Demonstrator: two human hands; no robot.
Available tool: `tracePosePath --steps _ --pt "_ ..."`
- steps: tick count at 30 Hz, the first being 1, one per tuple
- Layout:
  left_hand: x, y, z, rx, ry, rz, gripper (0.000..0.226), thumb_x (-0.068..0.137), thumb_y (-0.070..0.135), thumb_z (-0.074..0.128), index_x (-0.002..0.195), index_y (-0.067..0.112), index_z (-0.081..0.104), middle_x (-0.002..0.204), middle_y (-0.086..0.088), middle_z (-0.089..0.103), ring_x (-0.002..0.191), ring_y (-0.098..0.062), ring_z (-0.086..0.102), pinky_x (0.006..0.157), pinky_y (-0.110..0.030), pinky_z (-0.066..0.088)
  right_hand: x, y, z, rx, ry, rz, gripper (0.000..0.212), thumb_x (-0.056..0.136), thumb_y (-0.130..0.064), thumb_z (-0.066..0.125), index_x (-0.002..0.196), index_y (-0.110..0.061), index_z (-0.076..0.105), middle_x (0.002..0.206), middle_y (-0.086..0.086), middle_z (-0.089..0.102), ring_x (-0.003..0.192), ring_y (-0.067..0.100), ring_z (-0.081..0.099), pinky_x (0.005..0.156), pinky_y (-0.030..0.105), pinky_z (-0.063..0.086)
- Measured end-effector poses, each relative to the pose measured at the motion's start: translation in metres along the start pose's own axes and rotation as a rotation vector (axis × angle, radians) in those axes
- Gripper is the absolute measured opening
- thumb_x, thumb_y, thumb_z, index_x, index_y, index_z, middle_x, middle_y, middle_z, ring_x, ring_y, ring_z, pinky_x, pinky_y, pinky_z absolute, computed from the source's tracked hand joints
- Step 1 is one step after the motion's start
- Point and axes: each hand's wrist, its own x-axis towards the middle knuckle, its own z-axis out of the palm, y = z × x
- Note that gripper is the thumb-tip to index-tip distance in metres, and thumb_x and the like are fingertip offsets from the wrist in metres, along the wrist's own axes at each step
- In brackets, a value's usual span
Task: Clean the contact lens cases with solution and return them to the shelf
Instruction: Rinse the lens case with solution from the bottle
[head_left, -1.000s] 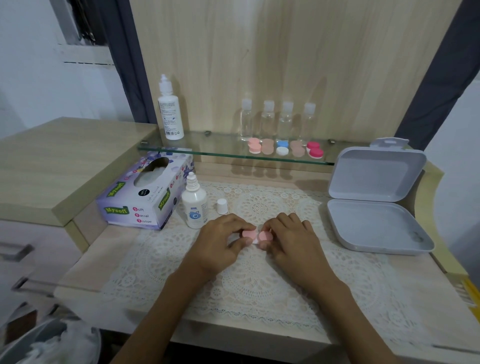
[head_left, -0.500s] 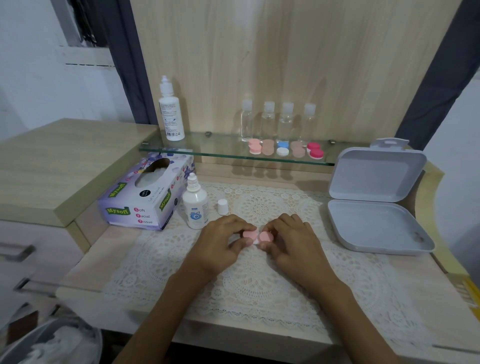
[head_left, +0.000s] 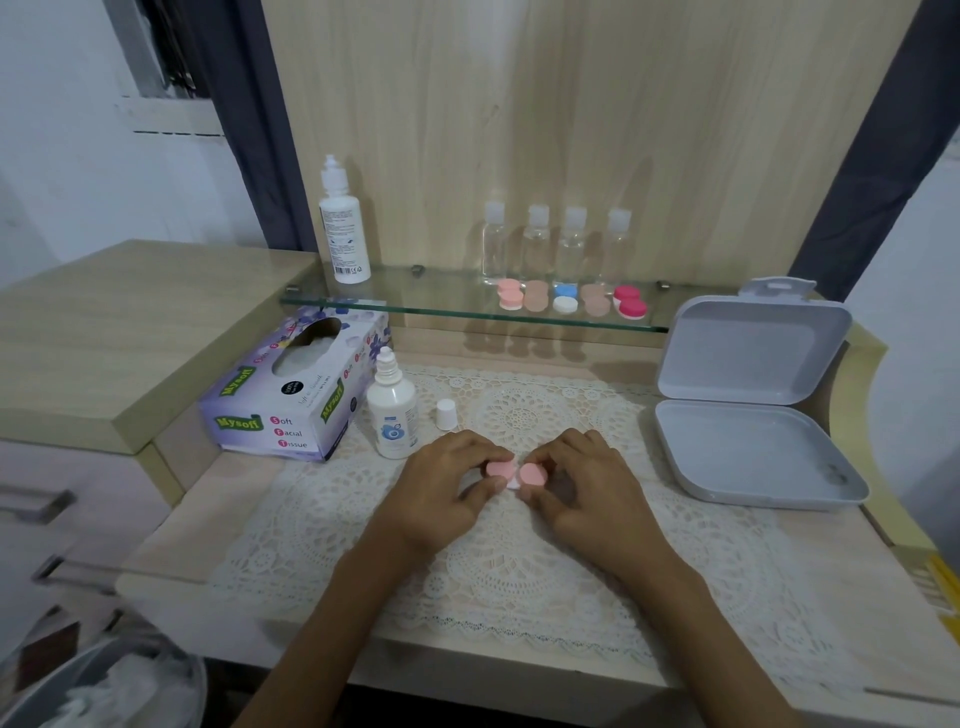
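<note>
The pale wooden worktop (head_left: 171, 540) runs under both hands, and a cream lace mat (head_left: 519, 571) covers its middle, beneath the left hand (head_left: 441, 493) and the right hand (head_left: 587, 488). To the right of the right hand, a grey plastic hinged box (head_left: 748, 452) lies on the worktop with its lid swung up and back. To the left of the left hand and a little farther away sits a purple cardboard tissue box (head_left: 296, 395), its end overlapping the edge of the mat.

Beyond both hands, a clear glass shelf (head_left: 441, 301) is fixed to the wooden back panel. At its end on the left-hand side stands a tall white solution bottle (head_left: 344, 234). Farther along, straight ahead of the hands, four small clear plastic bottles (head_left: 556, 244) stand in a row, with a row of five closed lens cases (head_left: 565, 300) in peach, tan, blue-and-white and magenta in front of them.

Just beyond the left hand, a squat white dropper bottle (head_left: 392, 415) stands uncapped beside the tissue box, and its small white cap (head_left: 445, 414) stands upright on the mat close by.

The pink twin-cup contact lens case (head_left: 511, 473) sits low over the mat between the two hands. The left hand's thumb and curled fingers pinch its left round lid, while the right hand grips the right lid likewise.
</note>
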Motion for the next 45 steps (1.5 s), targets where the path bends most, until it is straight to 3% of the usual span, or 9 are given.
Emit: tracePosePath --steps 7,11,15,17,20,21,28,41,45 --pt "-0.001 -0.003 0.001 0.033 -0.016 -0.008 0.032 0.085 0.029 0.059 0.115 0.020 0.066 0.108 0.010 0.062 0.100 -0.003 0.056 0.088 -0.020 0.045 0.000 -0.001 -0.001 0.019 0.015 0.009 0.018 0.079 -0.039 0.060 0.092 -0.027 0.065 0.085 -0.020 0.051 0.085 0.005 0.044 0.075 0.027 0.038" --pt "-0.006 0.001 -0.004 0.007 -0.070 -0.094 0.051 0.083 0.044 0.057 0.129 0.023 0.054 0.123 0.014 0.055 0.113 0.001 0.048 0.100 -0.024 0.040 0.000 0.000 -0.001 0.015 -0.001 0.021 0.022 0.079 -0.042 0.058 0.093 -0.027 0.065 0.086 -0.018 0.052 0.085 0.006 0.045 0.075 0.027 0.038" --pt "-0.027 0.009 -0.007 0.148 -0.095 -0.116 0.077 0.079 0.069 0.029 0.141 0.026 0.039 0.139 0.021 0.036 0.126 0.012 0.026 0.104 -0.002 0.015 0.000 0.001 -0.002 0.008 0.007 0.021 0.021 0.078 -0.043 0.059 0.091 -0.028 0.064 0.086 -0.019 0.052 0.085 0.006 0.045 0.075 0.025 0.037" --pt "-0.037 0.008 -0.006 0.233 -0.058 -0.109 0.083 0.083 0.075 0.021 0.144 0.021 0.036 0.145 0.018 0.030 0.132 0.011 0.019 0.110 -0.007 0.008 -0.001 0.000 -0.002 0.008 0.011 0.020 0.023 0.077 -0.043 0.059 0.094 -0.028 0.063 0.087 -0.020 0.052 0.086 0.005 0.046 0.076 0.025 0.037" --pt "-0.044 0.000 0.001 0.389 0.011 -0.031 0.072 0.097 0.060 0.018 0.138 0.009 0.047 0.145 0.001 0.044 0.136 -0.006 0.034 0.114 -0.040 0.025 -0.002 -0.002 -0.004 0.001 0.009 0.021 0.032 0.074 -0.043 0.058 0.103 -0.029 0.061 0.090 -0.022 0.051 0.089 0.004 0.045 0.076 0.022 0.035" --pt "-0.044 -0.001 0.003 0.416 0.017 -0.024 0.069 0.099 0.057 0.019 0.136 0.007 0.049 0.143 -0.002 0.046 0.135 -0.009 0.037 0.112 -0.043 0.029 -0.002 -0.002 -0.004 0.000 0.008 0.018 0.033 0.073 -0.042 0.058 0.104 -0.030 0.060 0.091 -0.022 0.051 0.088 0.004 0.045 0.076 0.021 0.034" --pt "-0.044 0.000 0.007 0.493 0.089 0.055 0.062 0.101 0.047 0.024 0.130 0.003 0.056 0.137 -0.010 0.053 0.129 -0.016 0.048 0.104 -0.045 0.043 -0.003 -0.003 -0.005 0.025 0.013 0.038 0.018 0.074 -0.037 0.062 0.092 -0.031 0.061 0.086 -0.023 0.052 0.085 0.001 0.044 0.072 0.019 0.033" --pt "-0.044 -0.002 0.006 0.562 0.016 -0.035 0.063 0.101 0.051 0.018 0.131 0.010 0.056 0.137 -0.002 0.053 0.129 -0.009 0.046 0.105 -0.045 0.036 0.042 -0.018 -0.024 0.031 0.079 0.083 0.020 0.078 -0.039 0.069 0.090 -0.027 0.060 0.088 -0.016 0.056 0.080 0.001 0.045 0.070 0.027 0.036" --pt "-0.044 -0.002 0.006 0.543 -0.007 -0.054 0.064 0.101 0.051 0.016 0.130 0.011 0.056 0.138 -0.001 0.053 0.129 -0.008 0.046 0.109 -0.034 0.035 0.082 -0.037 -0.034 0.020 0.179 0.042 0.021 0.077 -0.039 0.069 0.088 -0.023 0.061 0.088 -0.011 0.060 0.083 0.008 0.052 0.073 0.032 0.044"
